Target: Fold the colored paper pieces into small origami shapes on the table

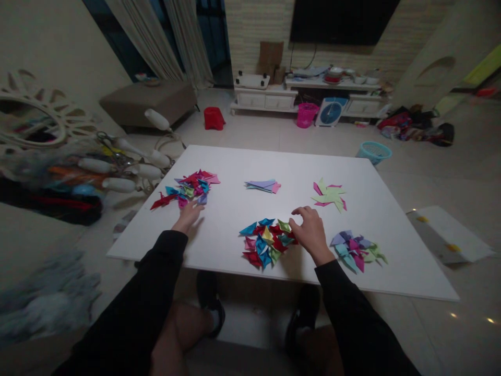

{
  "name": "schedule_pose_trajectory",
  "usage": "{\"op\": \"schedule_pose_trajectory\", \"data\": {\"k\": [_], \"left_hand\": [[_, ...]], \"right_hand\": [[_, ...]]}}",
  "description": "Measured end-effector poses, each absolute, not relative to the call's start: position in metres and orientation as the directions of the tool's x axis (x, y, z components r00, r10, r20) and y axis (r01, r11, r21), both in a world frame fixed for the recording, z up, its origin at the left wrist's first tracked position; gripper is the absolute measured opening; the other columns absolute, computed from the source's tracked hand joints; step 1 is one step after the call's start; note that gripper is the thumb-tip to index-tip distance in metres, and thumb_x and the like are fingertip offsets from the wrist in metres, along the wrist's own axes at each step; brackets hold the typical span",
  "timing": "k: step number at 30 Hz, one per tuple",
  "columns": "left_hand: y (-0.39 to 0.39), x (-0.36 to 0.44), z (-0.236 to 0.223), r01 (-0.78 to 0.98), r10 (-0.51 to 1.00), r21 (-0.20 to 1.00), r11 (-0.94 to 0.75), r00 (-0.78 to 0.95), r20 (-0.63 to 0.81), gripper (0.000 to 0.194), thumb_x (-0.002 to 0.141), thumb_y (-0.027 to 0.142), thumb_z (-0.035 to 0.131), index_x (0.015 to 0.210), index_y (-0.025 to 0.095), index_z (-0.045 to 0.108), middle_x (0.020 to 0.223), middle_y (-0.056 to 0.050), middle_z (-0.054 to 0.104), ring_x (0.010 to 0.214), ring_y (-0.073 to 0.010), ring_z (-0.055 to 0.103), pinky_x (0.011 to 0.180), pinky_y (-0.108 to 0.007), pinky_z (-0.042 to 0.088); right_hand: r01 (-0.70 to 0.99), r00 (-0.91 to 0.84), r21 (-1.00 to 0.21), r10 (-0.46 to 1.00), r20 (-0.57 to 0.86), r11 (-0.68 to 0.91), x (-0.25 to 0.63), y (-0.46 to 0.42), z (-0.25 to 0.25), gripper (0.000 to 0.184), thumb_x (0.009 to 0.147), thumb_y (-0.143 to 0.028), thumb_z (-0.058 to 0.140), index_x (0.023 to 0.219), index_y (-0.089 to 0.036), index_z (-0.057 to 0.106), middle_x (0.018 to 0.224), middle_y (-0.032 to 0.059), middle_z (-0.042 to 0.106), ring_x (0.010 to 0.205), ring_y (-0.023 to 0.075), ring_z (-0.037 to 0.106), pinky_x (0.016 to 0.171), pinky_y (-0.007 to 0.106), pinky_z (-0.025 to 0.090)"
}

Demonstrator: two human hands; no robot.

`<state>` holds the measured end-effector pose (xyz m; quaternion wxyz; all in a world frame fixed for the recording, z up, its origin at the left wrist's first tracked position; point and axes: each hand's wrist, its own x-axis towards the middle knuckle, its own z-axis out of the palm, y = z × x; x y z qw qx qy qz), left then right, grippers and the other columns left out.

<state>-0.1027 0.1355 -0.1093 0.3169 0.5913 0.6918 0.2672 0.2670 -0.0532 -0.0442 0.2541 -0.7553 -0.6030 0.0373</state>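
My left hand (190, 216) is at the near edge of a pile of folded paper pieces (193, 184) in red, blue, pink and purple. Its fingers look stretched out beside a purple piece (202, 200); whether they touch it is hard to tell. My right hand (310, 232) hovers by the right side of a second pile of small folded paper shapes (263, 245), mostly red, blue and green. Thumb and forefinger are curved and apart, with nothing visible between them. Both piles lie on the white table (230, 162).
Farther back on the table are a flat stack of folded paper (263, 185) and a green and pink paper pinwheel shape (329, 195). A pastel pile of folded paper (356, 249) lies right of my right hand. A blue basket (374, 151) stands beyond the far right corner.
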Motion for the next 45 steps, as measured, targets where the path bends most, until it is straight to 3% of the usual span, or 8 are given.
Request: {"op": "schedule_pose_trajectory", "data": {"k": [5,14,22,27,34,38,43,45], "left_hand": [[0.116,-0.073,-0.09,0.612,0.995,0.785,0.092,-0.023,-0.099,0.05,0.08,0.031,0.06,0.126,0.012,0.064,0.13,-0.016,0.065,0.116,-0.0282,0.062,0.102,-0.04,0.046],[0.04,0.005,-0.059,0.506,0.835,0.769,-0.392,0.547,0.065,0.026,0.087,0.031,0.057,0.1,0.017,0.075,0.107,-0.009,0.074,0.104,-0.0234,0.066,0.099,-0.038,0.049],[0.021,0.039,-0.059,0.451,0.757,0.739,-0.5,0.643,0.12,0.023,0.087,0.025,0.059,0.103,0.017,0.074,0.105,-0.009,0.075,0.101,-0.0225,0.067,0.095,-0.035,0.05],[0.022,0.045,-0.059,0.481,0.732,0.712,-0.512,0.677,0.069,0.025,0.089,0.026,0.058,0.107,0.018,0.074,0.11,-0.008,0.075,0.106,-0.0233,0.067,0.1,-0.036,0.049],[0.051,0.015,-0.065,0.597,0.854,0.705,-0.383,0.519,0.024,0.032,0.087,0.023,0.055,0.114,0.014,0.069,0.115,-0.011,0.073,0.109,-0.0238,0.067,0.101,-0.035,0.048],[0.081,-0.023,-0.078,0.733,0.961,0.659,-0.168,0.272,-0.056,0.036,0.085,0.025,0.057,0.118,0.015,0.064,0.126,-0.013,0.067,0.119,-0.0265,0.061,0.106,-0.038,0.045],[0.112,-0.088,-0.097,0.808,0.988,0.57,0.15,-0.096,-0.123,0.054,0.082,0.034,0.058,0.131,0.012,0.054,0.146,-0.024,0.048,0.138,-0.043,0.041,0.109,-0.059,0.036],[0.121,-0.112,-0.107,0.808,0.976,0.547,0.219,-0.175,-0.132,0.058,0.079,0.036,0.06,0.132,0.015,0.054,0.154,-0.022,0.038,0.142,-0.0464,0.033,0.109,-0.064,0.033]], "right_hand": [[0.886,0.266,-0.442,0.934,0.237,-0.14,0.266,-0.055,-0.047,0.013,0.084,-0.029,0.057,0.092,-0.023,0.065,0.1,0.0074,0.066,0.097,0.0276,0.056,0.081,0.038,0.04],[0.86,0.285,-0.491,0.929,0.234,-0.14,0.257,-0.059,-0.044,0.013,0.083,-0.029,0.057,0.091,-0.022,0.065,0.097,0.007,0.066,0.096,0.0271,0.056,0.083,0.038,0.041],[0.863,0.278,-0.484,0.937,0.213,-0.146,0.252,-0.055,-0.045,0.014,0.082,-0.03,0.057,0.091,-0.022,0.066,0.097,0.0066,0.065,0.096,0.0264,0.056,0.084,0.038,0.041],[0.871,0.265,-0.47,0.943,0.201,-0.144,0.251,-0.052,-0.048,0.016,0.083,-0.031,0.057,0.091,-0.021,0.066,0.096,0.0068,0.065,0.095,0.0257,0.056,0.083,0.037,0.041],[0.876,0.247,-0.461,0.952,0.18,-0.14,0.254,-0.05,-0.053,0.017,0.083,-0.032,0.057,0.09,-0.021,0.067,0.096,0.0068,0.066,0.093,0.0247,0.057,0.082,0.036,0.04],[0.87,0.24,-0.475,0.956,0.169,-0.134,0.257,-0.052,-0.054,0.017,0.083,-0.033,0.057,0.089,-0.021,0.068,0.095,0.0064,0.066,0.092,0.0245,0.058,0.081,0.036,0.04],[0.872,0.227,-0.473,0.96,0.165,-0.124,0.261,-0.054,-0.055,0.018,0.083,-0.032,0.055,0.088,-0.021,0.068,0.091,0.0067,0.065,0.09,0.0245,0.057,0.08,0.036,0.04],[0.873,0.223,-0.471,0.961,0.165,-0.122,0.263,-0.055,-0.055,0.019,0.083,-0.032,0.055,0.089,-0.021,0.068,0.091,0.0068,0.065,0.09,0.0246,0.057,0.08,0.036,0.041]]}}
